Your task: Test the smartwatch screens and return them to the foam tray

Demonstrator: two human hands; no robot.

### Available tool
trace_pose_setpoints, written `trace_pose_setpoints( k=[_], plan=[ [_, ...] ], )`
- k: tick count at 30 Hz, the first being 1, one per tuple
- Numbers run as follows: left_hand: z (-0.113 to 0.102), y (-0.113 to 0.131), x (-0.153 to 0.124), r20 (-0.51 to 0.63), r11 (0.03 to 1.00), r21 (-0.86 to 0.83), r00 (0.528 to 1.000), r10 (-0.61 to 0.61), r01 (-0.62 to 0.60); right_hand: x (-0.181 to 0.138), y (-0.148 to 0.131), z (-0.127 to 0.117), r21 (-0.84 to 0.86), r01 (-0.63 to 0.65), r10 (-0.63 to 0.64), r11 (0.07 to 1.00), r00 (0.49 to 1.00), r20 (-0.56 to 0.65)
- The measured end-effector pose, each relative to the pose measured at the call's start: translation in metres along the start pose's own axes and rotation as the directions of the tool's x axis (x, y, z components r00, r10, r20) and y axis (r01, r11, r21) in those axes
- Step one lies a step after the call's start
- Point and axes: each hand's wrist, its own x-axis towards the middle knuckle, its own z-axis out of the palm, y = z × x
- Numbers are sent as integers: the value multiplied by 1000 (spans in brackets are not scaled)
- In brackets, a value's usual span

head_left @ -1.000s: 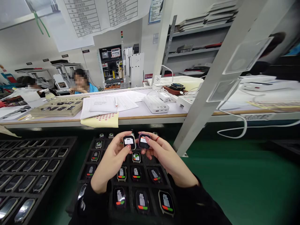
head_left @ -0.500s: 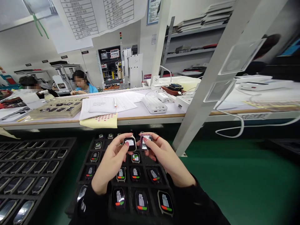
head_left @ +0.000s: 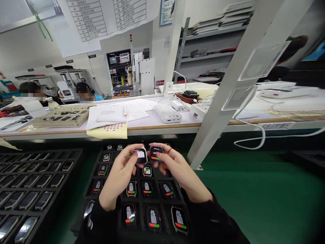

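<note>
In my left hand [head_left: 124,167] is a smartwatch without a strap [head_left: 140,156], its pale case gripped at the edges and a white table lit on its screen. The left thumb rests on that screen. My right hand [head_left: 175,166] grips a second strapless smartwatch, the purple-edged one [head_left: 155,153], with the thumb over the lower part of its dark screen. Red and green show along that screen's bottom. Both watches are side by side above a black compartment tray [head_left: 142,234], where several lit smartwatches [head_left: 153,217] lie in their slots.
Left of my arms stands another black tray [head_left: 73,162] of dark-screened watches. Beyond is a bench with papers [head_left: 114,115], a beige parts tray [head_left: 63,117] and a white device [head_left: 167,113]. A slanted metal post [head_left: 218,101] rises at right. Two people sit behind the bench.
The screen of the watch in my right hand went from white to dark with red and green at the bottom. My left thumb shifted slightly left and up. A person behind lowered their head.
</note>
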Motion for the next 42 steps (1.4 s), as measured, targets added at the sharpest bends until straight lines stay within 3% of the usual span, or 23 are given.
trace_pose_setpoints(
  k=[42],
  plan=[
    [4,-3,1,29,997,-60,998,50,-48,2,-1,0,-40,-9,9,999,1000,24]
  ],
)
